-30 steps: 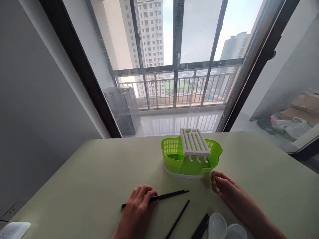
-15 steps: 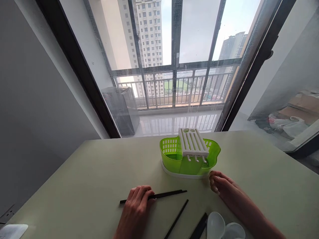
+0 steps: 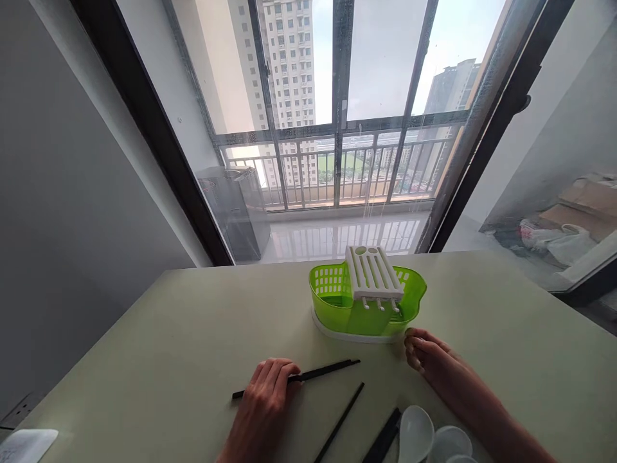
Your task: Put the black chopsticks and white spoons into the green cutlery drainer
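Note:
Black chopsticks (image 3: 330, 369) lie across the fingers of my left hand (image 3: 267, 392), which is closed around them low over the table. My right hand (image 3: 429, 350) is beside the front right end of a green plastic basket (image 3: 332, 315); its fingers are curled together, and whether they hold anything is hidden. The basket stands on a white base and carries a white slotted rack (image 3: 375, 273) with small hooks. Another black chopstick (image 3: 340, 421) lies loose between my hands. Near it are more black chopsticks (image 3: 383, 437) in a bundle, beside white spoons (image 3: 415, 432).
The pale tabletop (image 3: 216, 328) ends at a large glass window with dark frames. A white object (image 3: 29, 445) sits at the left front edge. Beyond the glass are a balcony railing (image 3: 308, 170) and a grey cabinet (image 3: 236, 209).
The chopsticks in my left hand have tilted slightly, with their right end now a little higher. My right hand stays almost where it was beside the basket.

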The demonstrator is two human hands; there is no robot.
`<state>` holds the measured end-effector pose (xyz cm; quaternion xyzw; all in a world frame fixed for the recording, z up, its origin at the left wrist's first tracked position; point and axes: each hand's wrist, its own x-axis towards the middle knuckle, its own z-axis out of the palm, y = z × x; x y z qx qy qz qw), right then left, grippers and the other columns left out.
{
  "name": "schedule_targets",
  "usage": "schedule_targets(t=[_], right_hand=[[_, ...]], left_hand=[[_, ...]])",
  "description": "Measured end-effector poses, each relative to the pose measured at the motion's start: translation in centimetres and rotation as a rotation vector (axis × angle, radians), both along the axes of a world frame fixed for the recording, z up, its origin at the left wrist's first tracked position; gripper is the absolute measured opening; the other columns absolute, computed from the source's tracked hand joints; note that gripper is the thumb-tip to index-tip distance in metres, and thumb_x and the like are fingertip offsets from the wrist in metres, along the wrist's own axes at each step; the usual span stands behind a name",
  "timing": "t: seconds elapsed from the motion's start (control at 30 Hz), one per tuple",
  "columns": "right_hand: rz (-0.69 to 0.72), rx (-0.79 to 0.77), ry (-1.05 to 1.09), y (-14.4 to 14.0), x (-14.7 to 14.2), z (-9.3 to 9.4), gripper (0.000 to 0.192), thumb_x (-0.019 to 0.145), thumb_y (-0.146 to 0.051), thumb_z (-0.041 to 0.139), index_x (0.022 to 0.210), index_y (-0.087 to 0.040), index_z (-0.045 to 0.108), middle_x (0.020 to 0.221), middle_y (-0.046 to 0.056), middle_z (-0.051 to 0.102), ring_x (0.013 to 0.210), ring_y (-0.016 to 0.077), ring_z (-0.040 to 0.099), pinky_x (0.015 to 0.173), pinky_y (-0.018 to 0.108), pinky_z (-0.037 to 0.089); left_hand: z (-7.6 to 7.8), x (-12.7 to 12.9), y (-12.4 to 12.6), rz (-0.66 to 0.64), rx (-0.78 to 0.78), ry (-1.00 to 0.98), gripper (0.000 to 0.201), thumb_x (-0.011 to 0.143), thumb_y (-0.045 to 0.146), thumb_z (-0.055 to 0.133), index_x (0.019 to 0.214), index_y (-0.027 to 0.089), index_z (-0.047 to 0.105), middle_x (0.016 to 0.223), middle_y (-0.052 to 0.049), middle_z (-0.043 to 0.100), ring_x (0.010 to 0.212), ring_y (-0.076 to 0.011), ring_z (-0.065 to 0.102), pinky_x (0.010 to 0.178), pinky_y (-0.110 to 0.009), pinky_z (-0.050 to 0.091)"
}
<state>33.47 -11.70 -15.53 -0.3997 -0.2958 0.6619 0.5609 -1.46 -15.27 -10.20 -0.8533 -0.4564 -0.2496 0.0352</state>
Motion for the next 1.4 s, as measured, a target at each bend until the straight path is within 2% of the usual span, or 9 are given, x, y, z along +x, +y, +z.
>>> schedule_targets(t=[0.43, 0.53, 0.73, 0.83, 0.97, 1.07, 1.23, 1.3, 1.4], right_hand=[[-0.01, 0.046, -0.112, -0.2, -0.3, 0.6, 0.034, 0.072, -0.05, 0.088, 0.087, -0.021, 0.077, 0.07, 0.0, 0.061, 0.064, 0.0144, 0.05, 0.06, 0.026, 0.043], [0.062, 0.13, -0.307, -0.5, -0.5, 1.9, 0.034, 0.081, -0.054, 0.08, 0.093, -0.023, 0.075, 0.078, 0.001, 0.064, 0.071, 0.0166, 0.054, 0.065, 0.027, 0.045], [0.294, 0.438, -0.706, -1.4, -2.9, 7.0, 0.026, 0.09, -0.049, 0.07, 0.086, -0.023, 0.072, 0.08, 0.003, 0.066, 0.074, 0.0199, 0.056, 0.069, 0.031, 0.047], [0.215, 0.523, -0.888, -1.7, -4.8, 8.2, 0.016, 0.088, -0.041, 0.072, 0.085, -0.026, 0.073, 0.076, 0.003, 0.068, 0.066, 0.0193, 0.054, 0.063, 0.03, 0.042], [0.132, 0.512, -1.048, -1.7, -6.8, 7.5, 0.002, 0.08, -0.028, 0.074, 0.079, -0.028, 0.072, 0.06, -0.001, 0.062, 0.055, 0.0164, 0.048, 0.057, 0.029, 0.035], [0.262, 0.4, -0.923, -1.5, -8.2, 6.7, 0.011, 0.082, -0.035, 0.074, 0.085, -0.025, 0.072, 0.061, -0.001, 0.064, 0.054, 0.0151, 0.05, 0.053, 0.027, 0.035], [0.395, 0.085, -0.508, -1.3, -11.4, 6.9, 0.055, 0.08, -0.071, 0.071, 0.103, -0.021, 0.068, 0.075, 0.0, 0.067, 0.047, 0.0096, 0.046, 0.041, 0.022, 0.021], [0.375, 0.112, -0.482, -1.5, -12.6, 7.5, 0.06, 0.08, -0.078, 0.064, 0.096, -0.02, 0.067, 0.067, -0.002, 0.061, 0.046, 0.0088, 0.041, 0.042, 0.023, 0.02], [0.276, 0.338, -0.579, -2.2, -13.5, 9.0, 0.055, 0.093, -0.074, 0.05, 0.088, -0.021, 0.063, 0.058, -0.005, 0.05, 0.05, 0.0113, 0.041, 0.047, 0.025, 0.03]], left_hand=[[-1.0, 0.0, -0.3, 0.023, -0.034, 0.076, 0.024, 0.098, 0.006, 0.043, 0.113, 0.017, 0.059, 0.104, -0.007, 0.069, 0.09, -0.0219, 0.069, 0.078, -0.039, 0.06], [-1.4, 0.2, -0.4, 0.063, -0.008, 0.097, 0.024, 0.098, 0.004, 0.043, 0.112, 0.017, 0.058, 0.103, -0.007, 0.068, 0.089, -0.0228, 0.069, 0.077, -0.041, 0.059], [-1.6, 0.2, -0.4, 0.083, 0.011, 0.064, 0.028, 0.099, 0.004, 0.039, 0.112, 0.018, 0.059, 0.103, -0.007, 0.068, 0.09, -0.0218, 0.069, 0.078, -0.039, 0.059], [-1.5, 0.3, -0.5, 0.058, 0.043, 0.022, 0.026, 0.1, 0.004, 0.039, 0.111, 0.018, 0.059, 0.103, -0.008, 0.069, 0.089, -0.0215, 0.069, 0.078, -0.038, 0.059], [-1.3, 0.7, -0.8, 0.062, 0.118, -0.053, 0.023, 0.103, 0.009, 0.04, 0.114, 0.018, 0.057, 0.103, -0.007, 0.068, 0.09, -0.0213, 0.069, 0.078, -0.037, 0.059], [-0.9, 1.2, -1.3, 0.084, 0.118, -0.138, 0.019, 0.105, 0.014, 0.041, 0.118, 0.019, 0.055, 0.105, -0.007, 0.067, 0.092, -0.0202, 0.069, 0.08, -0.036, 0.059], [-0.7, 1.7, -2.0, 0.031, 0.094, -0.263, 0.017, 0.106, 0.018, 0.044, 0.119, 0.021, 0.054, 0.109, -0.007, 0.067, 0.097, -0.0189, 0.067, 0.083, -0.034, 0.059], [-0.8, 1.7, -2.1, 0.025, 0.07, -0.339, 0.015, 0.105, 0.02, 0.047, 0.117, 0.022, 0.055, 0.108, -0.006, 0.067, 0.097, -0.0186, 0.067, 0.084, -0.034, 0.059], [-0.9, 1.7, -2.1, 0.046, -0.011, -0.513, 0.01, 0.103, 0.024, 0.052, 0.113, 0.023, 0.056, 0.103, -0.003, 0.068, 0.094, -0.0171, 0.067, 0.085, -0.033, 0.058]])
